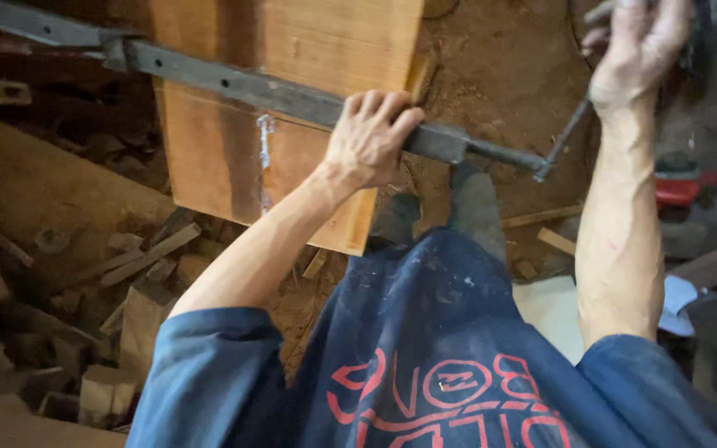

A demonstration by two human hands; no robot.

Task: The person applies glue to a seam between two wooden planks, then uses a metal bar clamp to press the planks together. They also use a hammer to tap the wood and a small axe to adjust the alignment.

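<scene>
Wooden slab (292, 91): broad orange-brown board, lying across the dirt floor (499, 75) below me, pale glue seam running toward its near edge.

Bar clamp (275, 93): long dark steel bar with holes, laid aslant over the slab, its screw end jutting past the slab's right edge.

Scrap wood (139, 265): offcuts heaped off the slab's left edge.

My left hand (368, 133): fingers curled over the bar near the slab's right edge, gripping it from above.

My right hand (641, 46): raised beyond the screw, closed around the clamp's thin crank handle (568, 131).
</scene>
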